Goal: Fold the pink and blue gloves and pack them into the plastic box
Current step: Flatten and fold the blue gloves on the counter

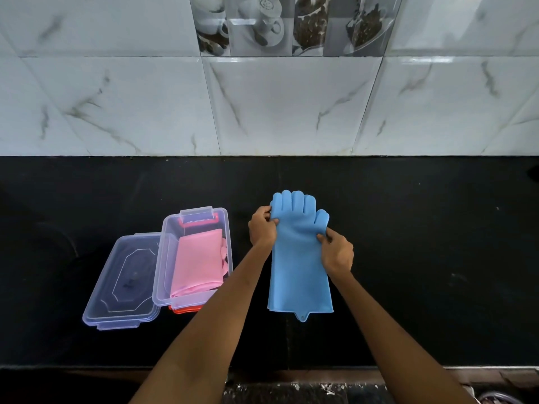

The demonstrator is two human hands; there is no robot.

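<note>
The blue glove [299,258] lies flat in the middle of the black table [423,258]. The left hand [262,228] and right hand [337,252] each pinch one side, grip closed, ready to fold it. The pink glove [198,260] already sits folded in the plastic box [166,258].

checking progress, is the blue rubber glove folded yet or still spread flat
Spread flat: the blue rubber glove lies full length on the black counter, fingers to cuff, with the left hand and right hand pinching its edges.
</note>
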